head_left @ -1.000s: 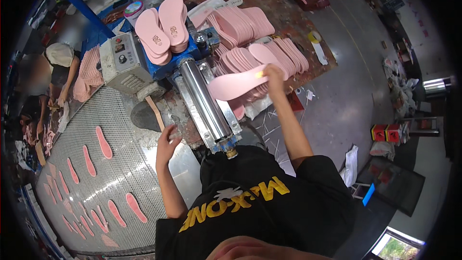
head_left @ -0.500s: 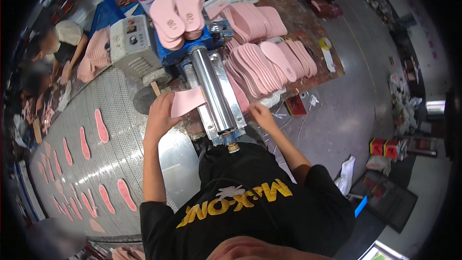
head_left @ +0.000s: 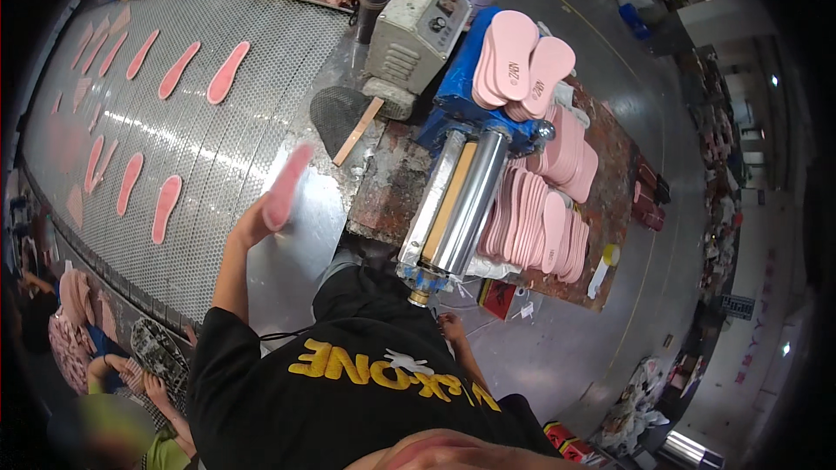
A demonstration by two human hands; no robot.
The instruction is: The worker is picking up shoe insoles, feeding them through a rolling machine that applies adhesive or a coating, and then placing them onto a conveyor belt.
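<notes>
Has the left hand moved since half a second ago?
Yes: the left hand, holding a pink insole, has moved away from the metal roller, toward the mesh conveyor.

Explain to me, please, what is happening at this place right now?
A person holds a pink insole in the left hand, in front of a wide mesh surface where other insoles lie spread apart. The right hand is near the body, below the metal roller; I cannot tell if it holds anything. Beyond the roller, stacked insoles stand on a worn table.
</notes>
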